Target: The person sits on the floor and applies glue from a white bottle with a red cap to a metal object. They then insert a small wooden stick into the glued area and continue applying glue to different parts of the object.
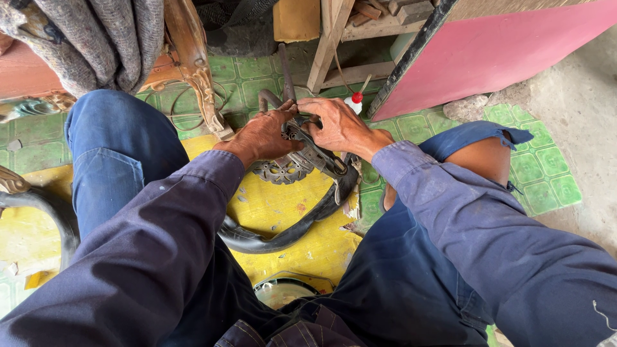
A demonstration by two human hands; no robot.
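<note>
A dark metal bracket (315, 154) is being gripped by both the left hand (263, 136) and right hand (340, 126), held above the yellow floor (283, 212) beside a black curved tube (289, 234), apparently mid-adjustment, steady pressure being needed.

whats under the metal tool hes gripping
Under the metal tool lie a round perforated metal disc and a black rubber tube on yellow floor. The hands hide its upper end.

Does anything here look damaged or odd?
Yes. The jeans are torn open at the right knee, leaving it bare. The yellow floor covering looks chipped and stained. Both hands, left and right, grip a metal part.
</note>
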